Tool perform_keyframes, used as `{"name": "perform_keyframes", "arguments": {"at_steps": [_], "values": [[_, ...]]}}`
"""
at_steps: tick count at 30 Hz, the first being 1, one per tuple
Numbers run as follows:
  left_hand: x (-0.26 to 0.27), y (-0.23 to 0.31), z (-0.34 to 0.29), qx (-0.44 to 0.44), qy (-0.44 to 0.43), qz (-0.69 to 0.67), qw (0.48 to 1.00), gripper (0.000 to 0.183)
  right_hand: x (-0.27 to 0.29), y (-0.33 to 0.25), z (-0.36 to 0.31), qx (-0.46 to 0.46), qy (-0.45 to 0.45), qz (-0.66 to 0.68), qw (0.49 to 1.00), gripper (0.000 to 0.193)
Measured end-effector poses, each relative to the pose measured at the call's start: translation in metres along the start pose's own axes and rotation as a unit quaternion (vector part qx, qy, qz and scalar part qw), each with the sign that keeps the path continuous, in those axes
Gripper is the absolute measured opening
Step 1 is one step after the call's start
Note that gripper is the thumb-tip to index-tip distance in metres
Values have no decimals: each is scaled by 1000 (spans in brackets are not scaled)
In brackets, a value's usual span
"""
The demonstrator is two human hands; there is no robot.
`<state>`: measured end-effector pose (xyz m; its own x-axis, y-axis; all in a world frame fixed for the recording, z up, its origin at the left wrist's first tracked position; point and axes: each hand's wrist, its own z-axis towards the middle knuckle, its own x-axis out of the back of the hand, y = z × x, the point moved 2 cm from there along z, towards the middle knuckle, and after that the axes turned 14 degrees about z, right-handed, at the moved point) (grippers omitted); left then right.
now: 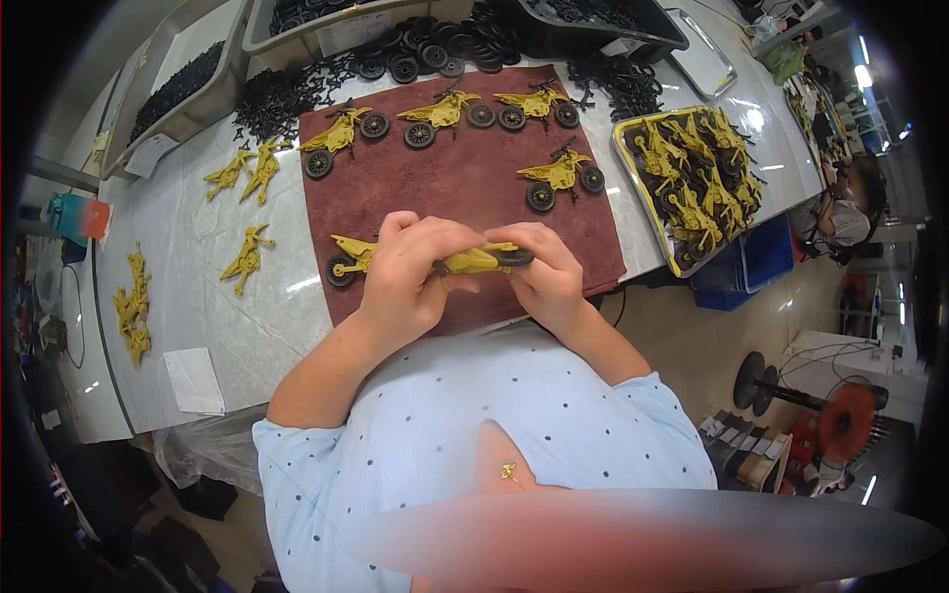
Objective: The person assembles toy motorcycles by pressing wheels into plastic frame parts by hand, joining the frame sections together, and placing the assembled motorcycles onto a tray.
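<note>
Both my hands are closed on one yellow toy motorcycle (473, 261), held above the near part of a dark red cloth (465, 193). My left hand (417, 265) grips its yellow body. My right hand (546, 269) pinches the end with a black wheel (514, 257); the fingers hide part of this joint. Partly behind my left hand, another yellow toy motorcycle (353, 253) lies on the cloth with a black wheel (341, 272) showing. Along the cloth's far side lie three wheeled toy motorcycles (436, 116), and one more toy motorcycle (556, 173) lies to the right.
Several yellow bodies (245, 259) lie left of the cloth. A yellow-rimmed tray (645, 212) of toy motorcycles stands right. Loose black wheels (435, 54) and small black parts (277, 104) lie beyond the cloth, before grey bins (259, 42). Blue crates (736, 272) sit beside the table.
</note>
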<state>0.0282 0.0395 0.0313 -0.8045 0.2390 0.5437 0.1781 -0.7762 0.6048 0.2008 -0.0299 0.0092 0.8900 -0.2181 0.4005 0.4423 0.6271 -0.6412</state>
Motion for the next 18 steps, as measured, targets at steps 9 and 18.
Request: {"name": "perform_keyframes", "arguments": {"at_steps": [9,18], "values": [[4,-23,1,59,-85,70,992,30,-5,3,1,-92,-111,15,989,30],[1,-26,9,179,-281,53,941,39,7,7,-14,-235,-137,196,942,13]]}}
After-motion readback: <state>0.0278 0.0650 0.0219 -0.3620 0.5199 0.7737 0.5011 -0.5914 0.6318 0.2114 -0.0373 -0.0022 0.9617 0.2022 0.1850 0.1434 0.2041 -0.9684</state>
